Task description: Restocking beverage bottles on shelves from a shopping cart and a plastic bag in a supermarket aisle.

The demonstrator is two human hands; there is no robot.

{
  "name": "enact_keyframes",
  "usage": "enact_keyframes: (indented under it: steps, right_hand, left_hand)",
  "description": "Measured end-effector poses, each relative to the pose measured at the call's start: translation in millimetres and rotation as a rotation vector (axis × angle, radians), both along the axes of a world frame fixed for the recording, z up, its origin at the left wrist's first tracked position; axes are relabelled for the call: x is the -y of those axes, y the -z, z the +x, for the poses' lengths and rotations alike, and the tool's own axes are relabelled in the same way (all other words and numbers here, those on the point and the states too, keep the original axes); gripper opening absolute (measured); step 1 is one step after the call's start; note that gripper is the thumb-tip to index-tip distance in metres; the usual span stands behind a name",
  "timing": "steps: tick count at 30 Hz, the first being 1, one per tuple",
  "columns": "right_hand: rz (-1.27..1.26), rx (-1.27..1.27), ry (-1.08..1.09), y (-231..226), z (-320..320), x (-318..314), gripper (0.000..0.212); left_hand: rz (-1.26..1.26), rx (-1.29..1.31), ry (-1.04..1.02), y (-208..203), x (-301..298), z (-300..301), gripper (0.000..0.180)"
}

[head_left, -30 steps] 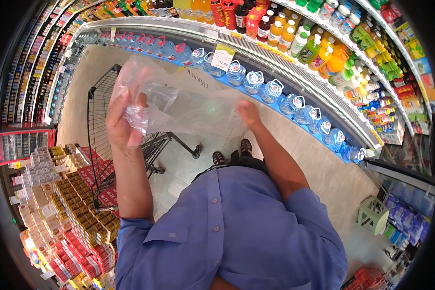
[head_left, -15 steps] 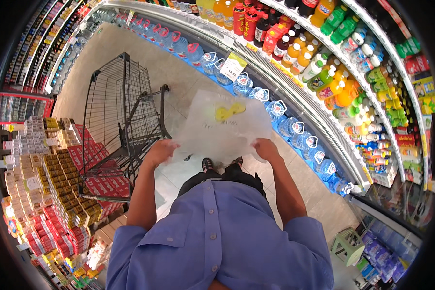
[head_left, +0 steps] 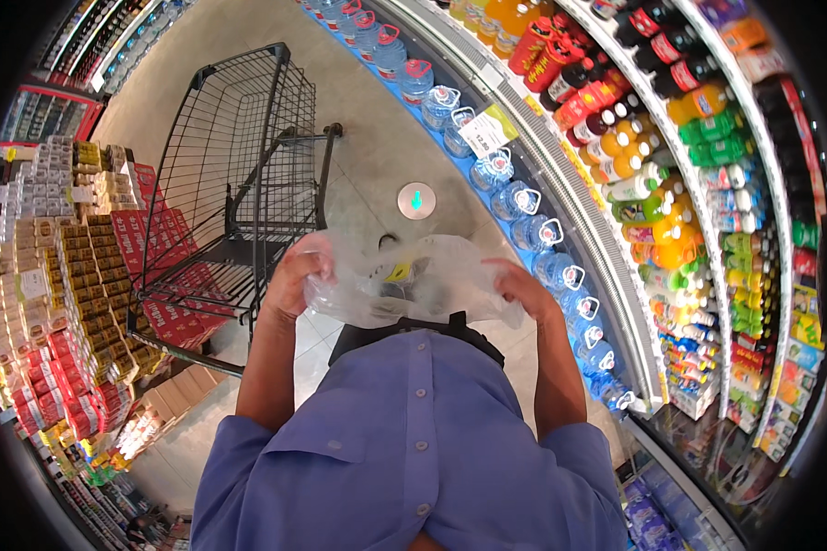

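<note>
A thin, translucent white plastic bag point(head_left: 469, 262) is spread between my hands at waist height, crumpled and bulging. Yellow print shows on its middle, and dark shapes show through the film; I cannot tell whether they lie in it or behind it. My left hand point(head_left: 296, 274) is closed around the bag's left side, with loose film bunched at the fingers. At the opposite side, my right hand point(head_left: 524, 289) pinches the bag's edge, the index finger reaching out along the film.
A black wire shopping cart point(head_left: 225, 174) stands ahead to the left. Large water bottles point(head_left: 519, 202) line the foot of a drinks shelf point(head_left: 698, 202) on the right. Stacked cans and cartons point(head_left: 92, 294) fill the left side. A round floor marker point(head_left: 416, 201) lies ahead on the tiles.
The bag has come down and closer to my body, going from flat and spread to crumpled and bulging. My left hand has risen slightly. The view has turned, and the floor marker now shows.
</note>
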State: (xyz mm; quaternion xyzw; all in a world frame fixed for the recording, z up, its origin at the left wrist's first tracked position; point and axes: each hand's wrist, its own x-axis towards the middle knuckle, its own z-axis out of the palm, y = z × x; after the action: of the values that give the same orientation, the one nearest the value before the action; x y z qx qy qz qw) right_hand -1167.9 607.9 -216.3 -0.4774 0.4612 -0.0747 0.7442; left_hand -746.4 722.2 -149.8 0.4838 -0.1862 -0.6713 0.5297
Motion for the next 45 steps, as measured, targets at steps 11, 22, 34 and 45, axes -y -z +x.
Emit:
enact_keyframes:
  steps: [11, 22, 34, 45]
  right_hand:
    - [-0.587, -0.943, -0.388, 11, 54, 45, 0.03]
    - [-0.232, -0.104, 0.58, -60, 181, 167, 0.012]
    - [-0.689, 0.687, 0.165, -175, 431, 303, 0.017]
    - [-0.555, 0.304, -0.733, -135, 587, 270, 0.023]
  left_hand:
    - [0.095, 1.334, 0.98, -10, 49, 63, 0.048]
    - [-0.078, 0.149, -0.423, -8, 130, 142, 0.022]
    - [-0.482, 0.729, -1.448, -124, 73, 256, 0.03]
    - [0.637, 1.004, -0.892, -43, -28, 240, 0.015]
